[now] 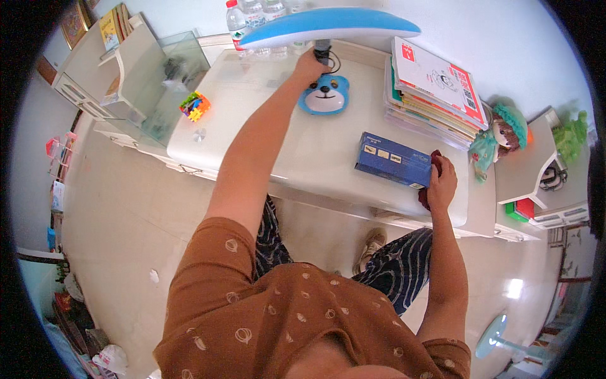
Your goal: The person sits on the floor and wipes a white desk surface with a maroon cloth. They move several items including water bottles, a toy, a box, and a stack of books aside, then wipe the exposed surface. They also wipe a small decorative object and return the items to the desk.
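A desk lamp has a wide blue-and-white shade and a blue bear-face base. My left hand is closed around its grey stem, beside a looped black cable. On the right of the white desk, my right hand holds a crumpled dark red cloth. The cloth lies against the right end of a blue cardboard box that bears writing and small pictures. My right fingertips are partly hidden by the cloth.
Plastic water bottles stand behind the lamp. A stack of books and a doll in a green hat are at the right. A colourful puzzle cube sits near a glass tank at the left.
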`<state>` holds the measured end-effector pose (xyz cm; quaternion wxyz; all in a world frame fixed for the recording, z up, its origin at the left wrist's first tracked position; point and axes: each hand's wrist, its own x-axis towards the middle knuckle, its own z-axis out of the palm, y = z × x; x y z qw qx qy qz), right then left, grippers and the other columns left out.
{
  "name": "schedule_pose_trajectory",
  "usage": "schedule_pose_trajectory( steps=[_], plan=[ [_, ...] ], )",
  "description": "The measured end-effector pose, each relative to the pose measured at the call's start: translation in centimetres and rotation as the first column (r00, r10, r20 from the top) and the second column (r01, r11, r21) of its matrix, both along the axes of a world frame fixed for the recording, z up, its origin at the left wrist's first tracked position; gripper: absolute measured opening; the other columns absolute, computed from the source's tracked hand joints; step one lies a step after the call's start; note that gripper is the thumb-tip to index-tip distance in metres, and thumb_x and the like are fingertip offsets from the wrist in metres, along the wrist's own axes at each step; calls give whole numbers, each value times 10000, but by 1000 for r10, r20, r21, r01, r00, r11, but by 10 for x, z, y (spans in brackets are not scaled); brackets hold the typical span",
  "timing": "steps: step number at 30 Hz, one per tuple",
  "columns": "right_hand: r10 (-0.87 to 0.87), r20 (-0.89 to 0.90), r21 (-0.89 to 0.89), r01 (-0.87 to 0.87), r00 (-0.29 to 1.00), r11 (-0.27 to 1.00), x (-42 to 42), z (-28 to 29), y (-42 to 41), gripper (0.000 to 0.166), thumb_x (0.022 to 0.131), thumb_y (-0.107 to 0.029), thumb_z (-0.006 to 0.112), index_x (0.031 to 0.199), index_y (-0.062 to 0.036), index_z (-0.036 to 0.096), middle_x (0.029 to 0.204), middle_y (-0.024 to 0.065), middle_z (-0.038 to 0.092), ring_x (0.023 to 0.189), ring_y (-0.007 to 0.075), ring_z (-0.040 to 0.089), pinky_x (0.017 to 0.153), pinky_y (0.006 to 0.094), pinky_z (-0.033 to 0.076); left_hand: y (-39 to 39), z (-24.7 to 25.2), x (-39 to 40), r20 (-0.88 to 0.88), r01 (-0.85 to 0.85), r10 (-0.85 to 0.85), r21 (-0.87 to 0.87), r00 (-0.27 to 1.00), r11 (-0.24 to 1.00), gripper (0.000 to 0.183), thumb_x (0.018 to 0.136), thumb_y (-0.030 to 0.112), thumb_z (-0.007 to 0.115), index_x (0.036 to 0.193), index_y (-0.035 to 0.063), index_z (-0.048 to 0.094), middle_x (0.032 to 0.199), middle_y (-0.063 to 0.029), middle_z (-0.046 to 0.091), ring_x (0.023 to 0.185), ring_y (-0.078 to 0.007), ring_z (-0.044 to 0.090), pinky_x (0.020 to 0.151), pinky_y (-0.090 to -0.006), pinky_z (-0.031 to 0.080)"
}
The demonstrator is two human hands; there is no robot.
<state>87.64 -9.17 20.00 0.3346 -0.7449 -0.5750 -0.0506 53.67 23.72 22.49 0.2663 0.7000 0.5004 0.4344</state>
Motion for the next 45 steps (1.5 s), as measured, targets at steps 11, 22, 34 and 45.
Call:
schedule_pose_trajectory(
  steps=[11,22,34,45],
  plan=[
    [-68,11,-57,69,998,996,2,-3,-5,324,914,-227,554,1205,-92,603,1302,131,568,1223,325,503,1056,424,348,1,45,-142,98,33,-3,-299,995,954,424,666,3,782,1058,-38,626,949,-107,668,829,-230,626,725,-374,509],
    [-61,-23,-62,59,998,996,-4,1,-7,310,909,-198,562,1192,-75,597,1312,138,558,1222,339,495,1053,431,349,65,39,-176,104,7,28,-322,994,947,579,598,-13,772,1139,-27,565,999,-133,628,914,-261,592,801,-373,484],
    [-11,21,64,10,1000,998,-26,27,-4,261,876,-190,578,1091,-56,641,1142,158,637,1075,359,578,939,445,439,57,22,-186,-317,-279,342,227,885,933,828,581,335,835,1261,-35,542,1065,-264,649,1031,-397,610,964,-452,445],
    [-52,205,91,34,977,995,6,-17,0,329,876,-217,592,1143,-26,616,1198,193,603,1101,376,560,968,450,439,-213,-10,34,-277,451,-399,158,874,879,865,721,407,810,1414,60,427,1449,-193,402,1336,-360,371,1124,-448,292]
  ],
)
